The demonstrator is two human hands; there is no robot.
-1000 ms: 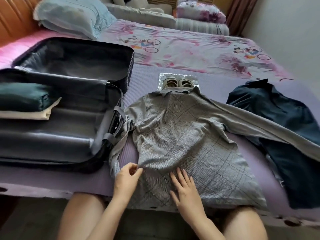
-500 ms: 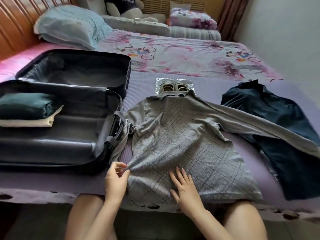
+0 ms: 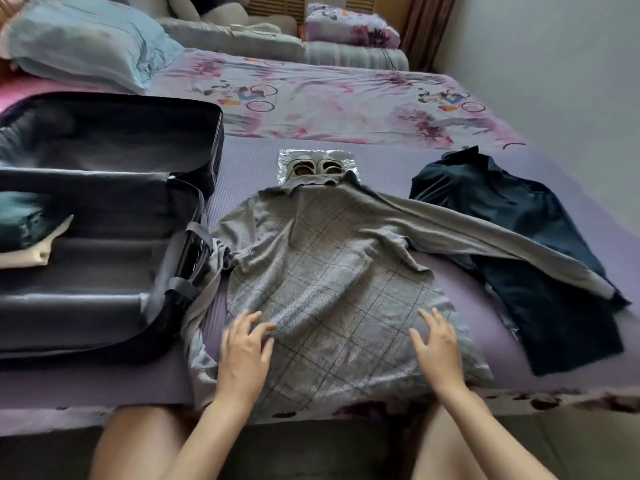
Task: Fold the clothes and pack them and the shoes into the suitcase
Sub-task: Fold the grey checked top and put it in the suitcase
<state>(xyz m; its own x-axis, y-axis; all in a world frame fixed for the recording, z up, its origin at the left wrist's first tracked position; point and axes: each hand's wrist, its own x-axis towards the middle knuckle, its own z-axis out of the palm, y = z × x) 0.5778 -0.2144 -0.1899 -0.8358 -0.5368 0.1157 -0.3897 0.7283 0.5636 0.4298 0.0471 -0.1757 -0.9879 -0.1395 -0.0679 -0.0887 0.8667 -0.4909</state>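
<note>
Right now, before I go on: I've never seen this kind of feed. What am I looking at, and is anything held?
No machine here: a person wears one camera on the head, looking down at their own bare hands. The left hand and right hand rest open on the lower part of a grey checked top spread on the bed; neither holds anything. On the left stands an open suitcase with folded clothes inside. Past the top's collar sits a pair of shoes, and a dark blue shirt lies to the right.
</note>
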